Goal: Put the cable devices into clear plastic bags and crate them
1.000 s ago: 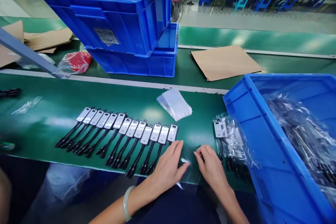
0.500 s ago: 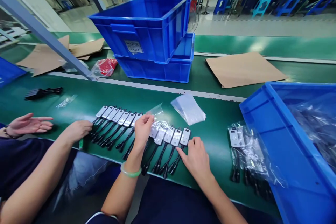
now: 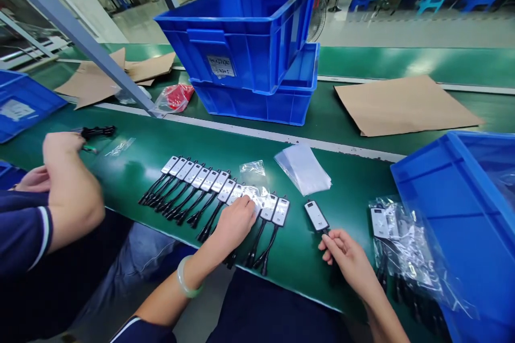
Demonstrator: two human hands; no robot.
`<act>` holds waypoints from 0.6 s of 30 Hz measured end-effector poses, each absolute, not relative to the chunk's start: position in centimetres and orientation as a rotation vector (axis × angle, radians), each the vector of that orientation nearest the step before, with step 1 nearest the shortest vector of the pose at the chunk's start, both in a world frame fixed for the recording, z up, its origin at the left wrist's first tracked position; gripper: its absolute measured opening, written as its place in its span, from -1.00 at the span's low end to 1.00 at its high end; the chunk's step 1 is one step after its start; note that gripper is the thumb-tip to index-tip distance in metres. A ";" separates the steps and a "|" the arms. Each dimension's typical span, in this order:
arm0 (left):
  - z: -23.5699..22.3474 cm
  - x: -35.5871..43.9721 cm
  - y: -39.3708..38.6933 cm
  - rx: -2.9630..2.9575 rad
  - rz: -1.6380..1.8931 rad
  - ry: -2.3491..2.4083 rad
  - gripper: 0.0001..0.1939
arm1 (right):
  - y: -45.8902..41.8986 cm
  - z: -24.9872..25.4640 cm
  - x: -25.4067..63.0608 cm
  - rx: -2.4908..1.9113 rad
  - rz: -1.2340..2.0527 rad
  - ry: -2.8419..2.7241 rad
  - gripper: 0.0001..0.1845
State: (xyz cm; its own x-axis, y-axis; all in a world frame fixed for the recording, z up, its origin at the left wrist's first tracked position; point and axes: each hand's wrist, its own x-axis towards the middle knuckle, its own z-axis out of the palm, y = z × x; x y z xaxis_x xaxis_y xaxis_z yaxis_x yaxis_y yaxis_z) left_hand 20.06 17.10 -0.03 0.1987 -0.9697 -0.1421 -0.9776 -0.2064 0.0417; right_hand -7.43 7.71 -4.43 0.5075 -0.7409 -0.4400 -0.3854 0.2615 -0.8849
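Observation:
My right hand [image 3: 348, 257] pinches a small grey-white cabled device [image 3: 316, 216] at its cable end, holding it apart from the row, to the right. My left hand [image 3: 237, 220] is closed, fingertips at the lower end of a clear plastic bag [image 3: 253, 171] that lies over part of the row. The row of like devices [image 3: 198, 177], with black cables pointing toward me, runs across the green bench. A stack of clear bags [image 3: 303, 169] lies just beyond. Bagged devices [image 3: 406, 241] lie to the right.
Two stacked blue crates [image 3: 237, 53] stand at the back; another blue crate [image 3: 454, 209] is at the right. Cardboard sheets [image 3: 406, 104] lie on the far bench. At left, a co-worker's arm [image 3: 72, 182] reaches over the bench beside black cables [image 3: 98, 132].
My right hand has drawn one device away from the row's right end. My left hand has lowered with the bag. The co-worker's arm has swung left and back. The view has shifted slightly.

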 end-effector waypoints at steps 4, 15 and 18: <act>-0.1 20.8 16.1 -2.354 0.250 1.908 -0.81 | 8.7 -3.5 -7.6 -1.100 -0.375 0.986 -0.57; 0.4 20.2 16.3 -2.328 0.247 1.796 -0.79 | 10.9 -2.7 -6.3 -0.345 -0.432 0.852 -0.62; 0.2 20.9 15.9 -2.469 0.257 1.854 -0.84 | 10.9 -2.9 -6.2 -0.236 -0.459 0.712 -0.69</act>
